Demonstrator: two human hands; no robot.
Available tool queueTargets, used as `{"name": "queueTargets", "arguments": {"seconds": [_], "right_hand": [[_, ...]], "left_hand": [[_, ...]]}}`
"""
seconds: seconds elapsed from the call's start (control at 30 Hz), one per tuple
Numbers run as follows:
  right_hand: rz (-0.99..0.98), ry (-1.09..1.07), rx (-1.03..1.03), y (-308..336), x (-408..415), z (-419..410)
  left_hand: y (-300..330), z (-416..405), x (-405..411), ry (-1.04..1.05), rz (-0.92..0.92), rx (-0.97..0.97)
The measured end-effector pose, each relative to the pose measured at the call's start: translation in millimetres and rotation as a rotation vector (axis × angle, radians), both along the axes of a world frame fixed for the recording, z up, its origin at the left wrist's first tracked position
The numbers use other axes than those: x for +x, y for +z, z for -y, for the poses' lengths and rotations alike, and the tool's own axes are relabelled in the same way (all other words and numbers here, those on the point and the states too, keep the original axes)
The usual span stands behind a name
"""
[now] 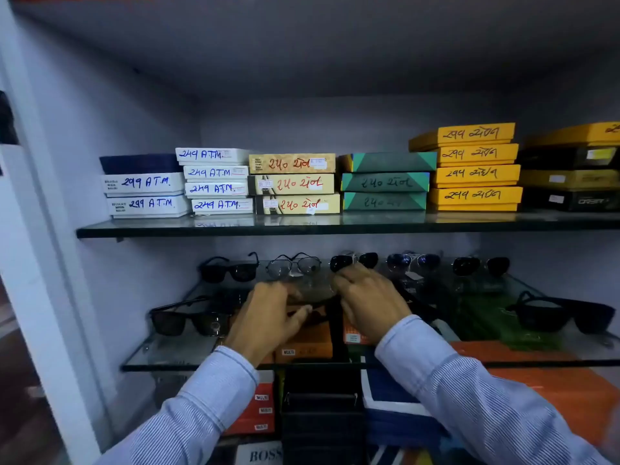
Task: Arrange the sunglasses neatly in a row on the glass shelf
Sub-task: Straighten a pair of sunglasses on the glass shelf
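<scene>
Sunglasses (pixel 312 292) sit between your two hands at the middle of the lower glass shelf (pixel 167 355); the pair is pale, see-through and blurred, so its frame shape is hard to tell. Your left hand (pixel 268 317) has its fingers curled on the left end, your right hand (pixel 365 300) has its fingers bent over the right end. Behind them stands a back row (pixel 355 265) of five pairs, mostly dark-lensed, one clear wire-rimmed. A black pair (pixel 191 318) lies at front left, another dark pair (pixel 563 315) at front right.
</scene>
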State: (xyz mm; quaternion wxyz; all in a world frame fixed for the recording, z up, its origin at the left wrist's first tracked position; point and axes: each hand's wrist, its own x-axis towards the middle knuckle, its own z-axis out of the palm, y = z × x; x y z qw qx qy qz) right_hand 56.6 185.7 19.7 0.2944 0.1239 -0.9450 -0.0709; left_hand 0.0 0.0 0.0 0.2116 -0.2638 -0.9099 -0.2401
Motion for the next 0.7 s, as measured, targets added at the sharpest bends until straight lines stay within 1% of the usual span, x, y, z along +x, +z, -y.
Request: {"name": "queueTargets", "arguments": {"seconds": [0.07,0.13,0.2,0.27,0.33,0.5,0.57,0.63,0.7], "right_hand": [[0.165,-0.124,-0.081,5,-12,6],[0.305,-0.184,-0.067,10,-20,8],[0.414,-0.187,-0.043,12,-26,10],[0.428,-0.171,-0.069,13,-31,8],[0.433,-0.172,-0.145,18,-34,9],[0.379,-0.076,-0.456,25,-35,16],[0.407,-0.032,-0.554,26,-36,22],[0.449,-0.016,-0.592,28,-36,30],[0.439,-0.015,-0.587,28,-36,36]], "left_hand": [[0,-4,-7,-0.015,0.099,0.008],[-1,-5,-10,-0.031,0.141,-0.005],[-3,-5,-13,-0.044,0.13,-0.002],[-5,-2,-13,-0.052,0.082,0.009],[-4,5,-12,-0.044,0.054,0.041],[11,31,-15,0.038,0.028,0.11],[16,41,-16,0.059,0.025,0.106],[18,49,-17,0.085,0.006,0.107],[21,55,-18,0.12,-0.012,0.14]]}}
